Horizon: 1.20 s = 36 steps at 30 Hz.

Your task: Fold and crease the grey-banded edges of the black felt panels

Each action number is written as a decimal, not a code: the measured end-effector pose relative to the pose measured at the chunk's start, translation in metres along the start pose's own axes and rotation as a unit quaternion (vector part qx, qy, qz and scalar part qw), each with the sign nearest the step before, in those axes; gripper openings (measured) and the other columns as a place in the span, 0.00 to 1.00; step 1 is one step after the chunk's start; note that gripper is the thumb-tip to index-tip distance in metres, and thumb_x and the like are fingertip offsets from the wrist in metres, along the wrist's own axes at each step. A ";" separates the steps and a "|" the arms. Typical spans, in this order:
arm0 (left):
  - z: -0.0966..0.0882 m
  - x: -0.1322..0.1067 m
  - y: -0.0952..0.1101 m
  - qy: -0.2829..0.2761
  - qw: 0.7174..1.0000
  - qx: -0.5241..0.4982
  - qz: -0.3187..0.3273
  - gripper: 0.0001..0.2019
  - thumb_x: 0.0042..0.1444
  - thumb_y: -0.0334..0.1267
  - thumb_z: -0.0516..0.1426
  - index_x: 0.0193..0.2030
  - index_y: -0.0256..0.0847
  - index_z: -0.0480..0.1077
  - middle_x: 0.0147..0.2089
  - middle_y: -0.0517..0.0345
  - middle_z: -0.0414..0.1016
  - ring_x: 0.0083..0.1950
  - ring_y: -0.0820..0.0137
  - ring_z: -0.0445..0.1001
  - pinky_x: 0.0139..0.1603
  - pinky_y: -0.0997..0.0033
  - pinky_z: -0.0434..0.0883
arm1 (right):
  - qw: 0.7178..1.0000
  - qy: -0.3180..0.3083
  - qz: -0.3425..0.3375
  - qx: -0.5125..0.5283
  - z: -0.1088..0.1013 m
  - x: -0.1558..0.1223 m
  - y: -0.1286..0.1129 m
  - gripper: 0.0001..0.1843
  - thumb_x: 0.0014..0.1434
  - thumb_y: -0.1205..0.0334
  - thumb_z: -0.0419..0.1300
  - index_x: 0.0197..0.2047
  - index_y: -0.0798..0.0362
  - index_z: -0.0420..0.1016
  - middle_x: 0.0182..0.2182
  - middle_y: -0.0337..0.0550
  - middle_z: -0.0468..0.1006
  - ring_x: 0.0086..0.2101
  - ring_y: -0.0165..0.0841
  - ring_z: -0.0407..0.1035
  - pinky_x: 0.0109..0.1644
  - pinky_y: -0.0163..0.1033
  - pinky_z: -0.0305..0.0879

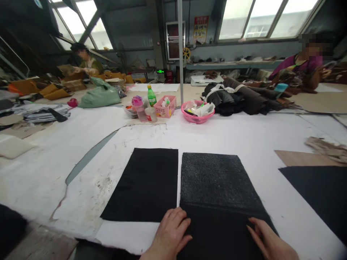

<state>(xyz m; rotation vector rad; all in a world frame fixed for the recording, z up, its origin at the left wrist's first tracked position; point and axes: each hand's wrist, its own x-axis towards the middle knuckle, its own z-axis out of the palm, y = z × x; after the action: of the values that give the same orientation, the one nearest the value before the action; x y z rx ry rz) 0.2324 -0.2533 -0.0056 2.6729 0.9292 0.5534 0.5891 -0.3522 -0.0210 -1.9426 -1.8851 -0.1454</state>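
Observation:
In the head view, a black panel [211,177] lies before me, its far part textured and slightly shiny. Smooth black cloth [217,231] covers its near part, with a straight crease or edge across the middle. My left hand [173,231] rests on the cloth's left edge, fingers bent, thumb apart from them. On the right side, my right hand [267,238] touches the cloth, with a small gap between thumb and forefinger. I see no cloth pinched in either hand. Left of the panel, apart by a narrow strip, lies a plain black piece [146,184].
White sheeting [127,137] covers the table, torn at left. Farther back stand a pink basket [197,112], a pink box [166,107], a green bottle [151,96] and a dark cloth heap [238,97]. Dark fabric [322,191] lies right. Two people work across the table.

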 end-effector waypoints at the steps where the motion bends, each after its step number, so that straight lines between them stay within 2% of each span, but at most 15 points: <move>1: 0.002 -0.002 0.002 -0.004 1.000 0.002 -0.009 0.16 0.59 0.39 0.61 0.54 0.41 0.70 0.52 0.47 0.74 0.55 0.55 0.73 0.54 0.50 0.74 | 1.000 -0.005 0.007 -0.023 -0.007 0.005 -0.008 0.21 0.70 0.45 0.45 0.46 0.49 0.72 0.32 0.38 0.77 0.24 0.29 0.74 0.20 0.29 0.64; 3: 0.004 -0.004 0.005 -0.005 1.000 -0.005 -0.024 0.16 0.61 0.37 0.60 0.55 0.41 0.69 0.53 0.48 0.73 0.56 0.55 0.72 0.55 0.49 0.73 | 0.999 -0.010 0.012 -0.032 -0.015 0.019 -0.030 0.19 0.71 0.49 0.45 0.46 0.49 0.72 0.36 0.40 0.77 0.28 0.29 0.74 0.25 0.31 0.66; 5: 0.005 -0.005 0.005 0.000 1.000 -0.014 -0.028 0.15 0.61 0.35 0.59 0.55 0.41 0.69 0.53 0.48 0.73 0.56 0.56 0.71 0.55 0.48 0.72 | 0.999 -0.049 -0.009 0.003 -0.014 0.034 -0.057 0.15 0.71 0.52 0.47 0.46 0.48 0.72 0.38 0.41 0.76 0.35 0.32 0.74 0.35 0.34 0.69; 7: 0.005 -0.005 0.006 -0.001 0.999 -0.017 -0.031 0.16 0.60 0.34 0.60 0.55 0.40 0.69 0.53 0.48 0.73 0.56 0.56 0.71 0.55 0.48 0.72 | 0.995 -0.084 -0.036 0.045 -0.004 0.048 -0.087 0.11 0.71 0.56 0.49 0.47 0.48 0.72 0.39 0.42 0.75 0.39 0.34 0.72 0.40 0.38 0.69; 10: 0.004 -0.005 0.007 -0.013 0.999 -0.018 -0.037 0.18 0.58 0.33 0.62 0.55 0.39 0.68 0.53 0.49 0.72 0.56 0.56 0.70 0.55 0.49 0.71 | 0.987 -0.122 -0.068 0.079 0.017 0.065 -0.125 0.06 0.68 0.62 0.56 0.47 0.48 0.72 0.39 0.41 0.73 0.40 0.36 0.69 0.43 0.42 0.68; 13: 0.003 -0.006 0.009 -0.015 0.999 -0.022 -0.047 0.18 0.57 0.32 0.63 0.54 0.39 0.68 0.53 0.50 0.72 0.55 0.56 0.69 0.56 0.50 0.70 | 0.987 -0.124 -0.065 0.078 0.033 0.075 -0.145 0.08 0.62 0.66 0.63 0.45 0.49 0.72 0.40 0.41 0.73 0.41 0.38 0.67 0.43 0.44 0.65; 16: 0.000 -0.007 0.010 -0.014 0.998 -0.034 -0.056 0.16 0.58 0.32 0.62 0.53 0.40 0.69 0.51 0.51 0.72 0.54 0.57 0.69 0.56 0.51 0.69 | 0.987 -0.128 -0.058 0.075 0.040 0.079 -0.150 0.09 0.58 0.67 0.67 0.40 0.49 0.72 0.37 0.40 0.72 0.40 0.39 0.65 0.41 0.45 0.61; 20: -0.001 0.000 0.008 -0.027 0.996 -0.042 -0.071 0.12 0.62 0.32 0.58 0.52 0.41 0.69 0.46 0.54 0.73 0.49 0.62 0.70 0.51 0.56 0.70 | 0.985 -0.130 -0.063 0.094 0.040 0.080 -0.149 0.09 0.58 0.68 0.67 0.35 0.50 0.69 0.35 0.39 0.71 0.39 0.38 0.63 0.41 0.45 0.56; 23: -0.001 0.013 0.006 -0.040 0.996 0.000 -0.077 0.16 0.64 0.30 0.54 0.58 0.39 0.65 0.41 0.55 0.72 0.43 0.63 0.69 0.47 0.57 0.70 | 0.982 -0.125 -0.071 0.120 0.039 0.080 -0.148 0.10 0.58 0.71 0.66 0.35 0.50 0.67 0.38 0.39 0.71 0.40 0.39 0.63 0.43 0.44 0.56; 26: 0.000 0.028 0.005 -0.041 0.994 0.053 -0.084 0.21 0.64 0.29 0.54 0.63 0.40 0.62 0.41 0.55 0.70 0.42 0.62 0.67 0.44 0.58 0.69 | 0.977 -0.122 -0.087 0.150 0.041 0.079 -0.147 0.10 0.59 0.73 0.63 0.35 0.51 0.66 0.37 0.38 0.71 0.41 0.38 0.63 0.46 0.44 0.56; 28: 0.000 0.036 0.004 -0.038 0.992 0.067 -0.096 0.18 0.62 0.30 0.57 0.58 0.43 0.66 0.43 0.54 0.69 0.44 0.61 0.66 0.44 0.58 0.68 | 0.973 -0.119 -0.096 0.171 0.043 0.077 -0.146 0.10 0.61 0.74 0.61 0.35 0.51 0.65 0.34 0.38 0.70 0.41 0.37 0.63 0.47 0.44 0.57; 30: -0.001 0.042 0.003 -0.039 0.992 0.064 -0.106 0.09 0.60 0.30 0.60 0.47 0.43 0.71 0.44 0.55 0.68 0.47 0.60 0.65 0.45 0.59 0.67 | 0.971 -0.111 -0.096 0.190 0.045 0.076 -0.145 0.09 0.62 0.74 0.60 0.35 0.52 0.65 0.33 0.38 0.70 0.40 0.36 0.63 0.48 0.44 0.57; 32: -0.003 0.046 0.002 -0.043 0.991 0.055 -0.110 0.03 0.58 0.32 0.61 0.37 0.41 0.71 0.44 0.55 0.67 0.47 0.60 0.64 0.45 0.59 0.66 | 0.971 -0.101 -0.086 0.201 0.046 0.074 -0.142 0.08 0.62 0.72 0.61 0.38 0.52 0.66 0.34 0.38 0.70 0.40 0.36 0.64 0.48 0.44 0.58; 36: -0.007 0.047 -0.001 -0.049 0.991 0.036 -0.116 0.04 0.59 0.34 0.61 0.35 0.41 0.70 0.42 0.56 0.66 0.45 0.62 0.64 0.44 0.61 0.66 | 0.979 -0.084 -0.070 0.172 0.040 0.070 -0.119 0.11 0.62 0.64 0.64 0.46 0.51 0.68 0.35 0.39 0.72 0.42 0.38 0.66 0.50 0.45 0.59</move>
<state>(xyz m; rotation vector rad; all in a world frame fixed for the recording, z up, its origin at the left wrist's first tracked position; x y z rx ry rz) 0.2628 -0.2211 0.0131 2.5781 1.2307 0.3408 0.4698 -0.2742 -0.0042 -1.6331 -1.9983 0.2956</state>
